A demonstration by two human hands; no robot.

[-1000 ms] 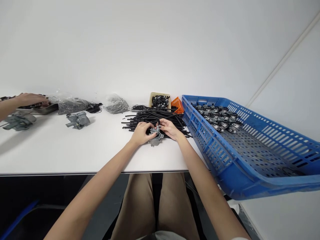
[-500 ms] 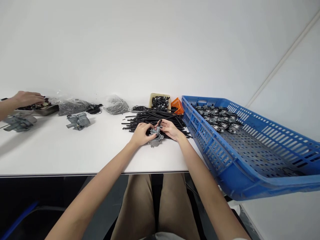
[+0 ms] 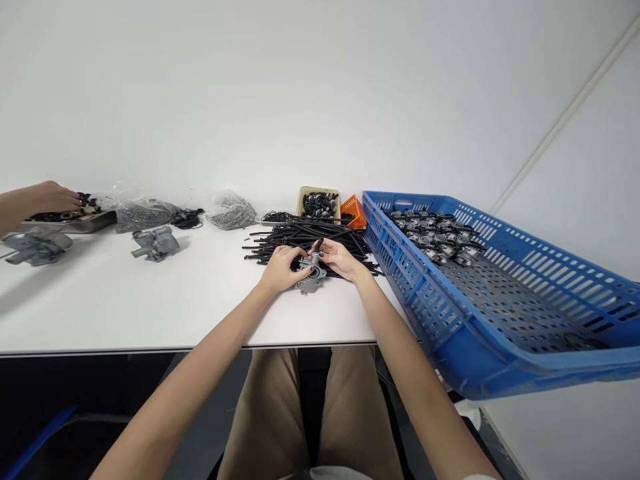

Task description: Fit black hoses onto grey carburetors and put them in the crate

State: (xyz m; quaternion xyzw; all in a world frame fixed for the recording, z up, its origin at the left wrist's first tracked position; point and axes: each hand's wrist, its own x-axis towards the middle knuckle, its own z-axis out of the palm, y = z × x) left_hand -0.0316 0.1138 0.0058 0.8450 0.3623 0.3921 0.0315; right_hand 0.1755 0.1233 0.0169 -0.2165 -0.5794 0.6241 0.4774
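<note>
A grey metal carburetor (image 3: 311,281) stands on the white table between my two hands. My left hand (image 3: 283,269) grips its left side, the thumb lying across the front of the body. On the other side my right hand (image 3: 341,259) pinches a short black rubber cap (image 3: 319,245) at the carburetor's top. The fingers partly cover where the cap meets the metal. Just behind my hands lies a pile of black rubber hoses (image 3: 310,235).
A blue crate (image 3: 440,313) holding several carburetors (image 3: 440,235) stands at the right. Behind the hoses are a cream tray (image 3: 301,200) of small parts and an orange basket (image 3: 356,212). Leftward are two carburetors, bags of parts (image 3: 231,211) and another person's hand (image 3: 55,197) over a metal tray (image 3: 95,223).
My hands keep nearly the same hold on the carburetor and cap. The other person's hand at the left has shifted slightly left over the metal tray.
</note>
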